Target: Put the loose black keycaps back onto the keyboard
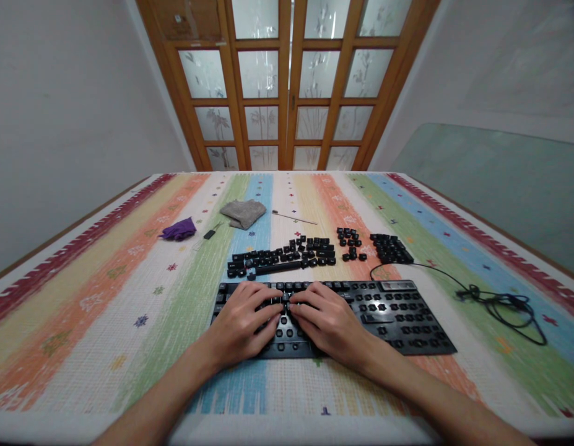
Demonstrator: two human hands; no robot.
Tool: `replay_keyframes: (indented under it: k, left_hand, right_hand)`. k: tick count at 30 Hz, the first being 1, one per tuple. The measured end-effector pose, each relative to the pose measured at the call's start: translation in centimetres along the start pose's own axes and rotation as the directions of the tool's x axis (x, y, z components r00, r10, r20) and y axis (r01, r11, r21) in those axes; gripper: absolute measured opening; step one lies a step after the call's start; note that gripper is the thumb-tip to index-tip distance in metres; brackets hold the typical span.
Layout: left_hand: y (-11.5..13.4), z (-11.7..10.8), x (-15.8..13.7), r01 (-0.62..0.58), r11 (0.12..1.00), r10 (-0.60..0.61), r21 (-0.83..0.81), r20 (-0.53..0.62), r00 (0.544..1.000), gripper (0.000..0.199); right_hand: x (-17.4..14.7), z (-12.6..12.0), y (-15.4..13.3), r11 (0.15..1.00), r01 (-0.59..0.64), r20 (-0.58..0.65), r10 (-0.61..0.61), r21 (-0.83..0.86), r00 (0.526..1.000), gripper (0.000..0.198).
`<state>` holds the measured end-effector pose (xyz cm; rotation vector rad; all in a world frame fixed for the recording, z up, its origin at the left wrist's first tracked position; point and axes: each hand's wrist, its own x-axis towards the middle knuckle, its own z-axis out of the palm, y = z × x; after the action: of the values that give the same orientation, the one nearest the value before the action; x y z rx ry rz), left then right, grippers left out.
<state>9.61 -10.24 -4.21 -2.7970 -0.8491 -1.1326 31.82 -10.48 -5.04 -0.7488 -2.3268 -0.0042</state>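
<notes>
Striped tablecloth point(179, 328) bears one keyboard point(389, 313) beneath two hands point(249, 317) point(333, 317).

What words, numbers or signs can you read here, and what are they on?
None can be read for certain.
Loose black keys: pale marks, too small to read.
Keyboard: any lettering is too small to read.
Brown panel by the doors: small pale patch, too blurred to read.

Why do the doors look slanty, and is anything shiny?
In the head view, the doors spread toward the top, probably from a wide, tilted lens; in the head view, bright streaks show in the glass panes; also in the head view, the keyboard has a pale shine at its upper right.
</notes>
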Motion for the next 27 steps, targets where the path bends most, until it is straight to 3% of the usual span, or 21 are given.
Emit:
replay_keyframes:
  k: [27]
  left_hand:
    - [-0.16,0.11,-0.22,-0.006,1.000,0.006,0.004,0.021,1.000,0.015]
  right_hand:
    - [-0.29,-0.02,0.01,0.997,-0.068,0.037,0.067,0.044,0.997,0.016]
